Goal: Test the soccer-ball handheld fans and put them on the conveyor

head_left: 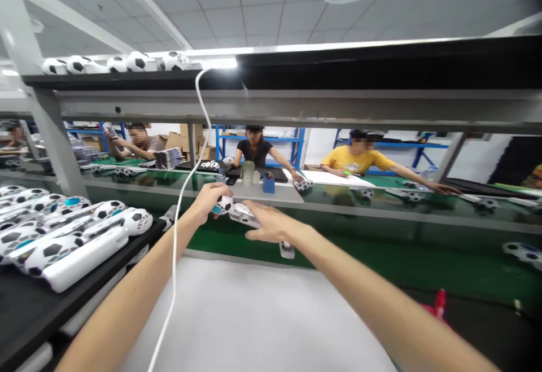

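Observation:
My left hand (214, 200) is closed around the ball-shaped end of a white device with a black-and-white football pattern (226, 205). A bit of blue shows on that ball beneath my fingers. The device's white handle (242, 214) points right, toward my right hand (273, 222). That hand has its fingers stretched out and its thumb apart, right by the handle's end; whether it touches the handle I cannot tell. Below it, another white piece (287, 249) lies on the green belt (220, 242), partly hidden by my wrist.
Many football-patterned devices (55, 248) lie on a black shelf at left, more on the overhead shelf (139, 62). A white cable (175, 236) hangs before my left forearm. A white surface (254, 310) lies nearest me. Across the belt, several people work; one hand (296, 176) reaches a device.

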`<state>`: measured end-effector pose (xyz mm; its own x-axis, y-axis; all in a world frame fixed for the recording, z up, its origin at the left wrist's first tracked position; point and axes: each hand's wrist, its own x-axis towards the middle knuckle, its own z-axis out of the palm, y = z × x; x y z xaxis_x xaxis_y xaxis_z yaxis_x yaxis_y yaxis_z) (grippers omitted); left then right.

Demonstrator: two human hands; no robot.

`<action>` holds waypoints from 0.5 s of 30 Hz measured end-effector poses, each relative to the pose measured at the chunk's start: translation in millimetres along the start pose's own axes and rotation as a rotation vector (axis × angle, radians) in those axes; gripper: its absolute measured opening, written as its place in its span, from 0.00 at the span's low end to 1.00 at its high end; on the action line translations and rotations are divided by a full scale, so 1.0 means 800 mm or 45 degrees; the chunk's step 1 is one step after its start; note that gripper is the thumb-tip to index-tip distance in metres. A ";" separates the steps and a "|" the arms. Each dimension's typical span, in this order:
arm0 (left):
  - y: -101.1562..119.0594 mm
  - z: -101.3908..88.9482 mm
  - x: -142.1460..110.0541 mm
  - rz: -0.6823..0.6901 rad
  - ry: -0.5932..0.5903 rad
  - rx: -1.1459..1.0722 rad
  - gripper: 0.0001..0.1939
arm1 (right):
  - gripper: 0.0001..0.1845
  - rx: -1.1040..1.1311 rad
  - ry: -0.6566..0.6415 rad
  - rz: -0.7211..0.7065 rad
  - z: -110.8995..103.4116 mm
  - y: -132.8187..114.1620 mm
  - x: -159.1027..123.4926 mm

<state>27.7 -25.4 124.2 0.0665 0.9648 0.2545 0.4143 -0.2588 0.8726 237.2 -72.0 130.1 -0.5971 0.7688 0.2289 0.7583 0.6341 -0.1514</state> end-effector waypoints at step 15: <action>0.028 0.001 -0.059 0.181 0.479 -0.852 0.17 | 0.36 1.089 0.135 0.119 0.034 -0.068 -0.023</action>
<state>34.9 -76.6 131.6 -0.2838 0.8702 0.4027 -0.2187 -0.4676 0.8565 200.0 -118.1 108.3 -0.4824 0.8360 0.2615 0.3207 0.4464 -0.8354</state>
